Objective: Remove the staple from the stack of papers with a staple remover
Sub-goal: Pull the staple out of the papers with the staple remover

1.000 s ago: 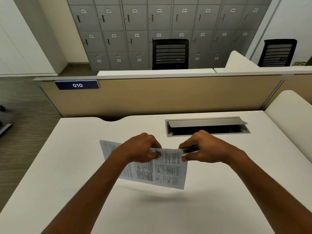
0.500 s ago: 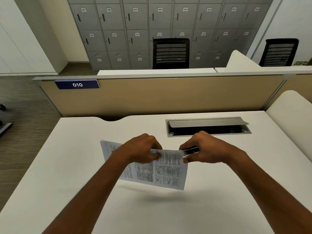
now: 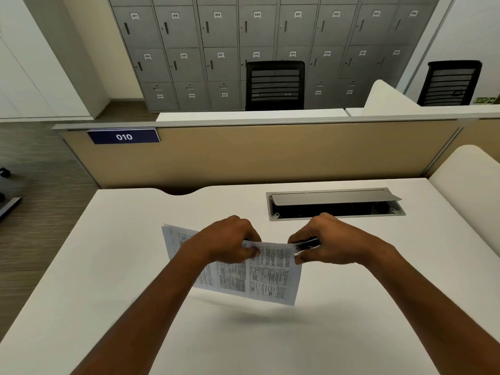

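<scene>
A stack of printed papers [image 3: 259, 277] hangs in the air above the white desk [image 3: 270, 342], casting a shadow on it. My left hand [image 3: 230, 239] pinches the stack along its top edge, near the middle. My right hand [image 3: 328, 240] grips a black and silver staple remover [image 3: 305, 246], whose metal tip sits at the papers' top right corner. The staple itself is too small to make out.
An open cable tray [image 3: 335, 204] with a raised grey lid is set into the desk just beyond my hands. A beige partition [image 3: 270, 155] with a "010" label stands behind it. A white side panel [image 3: 468, 185] rises at the right.
</scene>
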A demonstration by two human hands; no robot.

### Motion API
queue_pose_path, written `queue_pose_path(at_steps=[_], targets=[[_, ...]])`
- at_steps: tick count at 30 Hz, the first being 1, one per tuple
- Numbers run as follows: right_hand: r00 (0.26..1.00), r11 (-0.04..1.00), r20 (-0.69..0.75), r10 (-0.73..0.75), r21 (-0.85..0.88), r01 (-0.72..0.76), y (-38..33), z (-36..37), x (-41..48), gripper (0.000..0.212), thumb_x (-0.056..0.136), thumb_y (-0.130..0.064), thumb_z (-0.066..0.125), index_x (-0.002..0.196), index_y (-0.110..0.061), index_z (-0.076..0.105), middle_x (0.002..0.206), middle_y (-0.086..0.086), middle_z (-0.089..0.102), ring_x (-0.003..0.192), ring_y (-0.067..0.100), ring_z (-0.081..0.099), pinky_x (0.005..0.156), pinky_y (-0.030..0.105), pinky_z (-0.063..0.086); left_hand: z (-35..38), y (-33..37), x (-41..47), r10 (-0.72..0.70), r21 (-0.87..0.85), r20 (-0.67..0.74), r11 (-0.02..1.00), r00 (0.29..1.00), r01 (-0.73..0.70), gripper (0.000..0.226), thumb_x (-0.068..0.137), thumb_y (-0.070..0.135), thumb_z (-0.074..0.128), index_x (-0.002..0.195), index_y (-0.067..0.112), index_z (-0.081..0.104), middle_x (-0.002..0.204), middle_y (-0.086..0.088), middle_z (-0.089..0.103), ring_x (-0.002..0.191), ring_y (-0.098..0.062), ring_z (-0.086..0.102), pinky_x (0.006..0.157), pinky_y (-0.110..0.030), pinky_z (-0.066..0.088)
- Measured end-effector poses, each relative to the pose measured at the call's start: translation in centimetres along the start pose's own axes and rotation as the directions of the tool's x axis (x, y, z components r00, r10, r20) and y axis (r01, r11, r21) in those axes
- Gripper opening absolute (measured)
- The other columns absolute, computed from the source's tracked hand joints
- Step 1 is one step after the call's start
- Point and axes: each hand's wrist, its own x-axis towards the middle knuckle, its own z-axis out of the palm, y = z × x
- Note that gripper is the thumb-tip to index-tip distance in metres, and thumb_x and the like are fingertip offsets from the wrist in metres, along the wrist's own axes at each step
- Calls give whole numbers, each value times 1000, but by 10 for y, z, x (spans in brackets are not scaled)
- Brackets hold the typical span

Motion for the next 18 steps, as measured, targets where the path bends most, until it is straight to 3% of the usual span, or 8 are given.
queue_pose_path(at_steps=[5,8,14,18], targets=[[1000,999,-17,-21,-28,21,4,1,2,8,85,-46,70,93,-46,72,84,-3,76,76,16,55,68,41,56,1,-2,3,8,1,-8,1000,1000,-8,27,96,35,67,119,25,77,114,7,78,78,-7,68,71,-23,60],[997,997,-55,-57,-54,54,3,0,3,13,87,-44,71,98,-38,74,77,2,72,69,14,47,62,35,49,0,-3,4,8,-2,-7,1000,1000,-8,27,96,34,68,119,24,77,114,7,78,78,-6,67,71,-22,60],[988,992,-115,-99,-92,89,-3,0,3,9,89,-34,73,89,-26,76,55,-9,55,62,11,44,54,24,35,-1,-5,7,20,-2,-6,1000,1000,-20,28,96,35,68,120,24,76,115,7,78,75,-6,67,76,-26,63],[988,990,-109,-108,-106,96,-3,2,3,11,91,-33,72,93,-23,77,64,-4,66,63,18,45,55,32,42,1,-7,9,18,1,-8,1000,1000,-18,28,96,35,67,120,24,76,115,8,78,65,1,63,68,-16,58]])
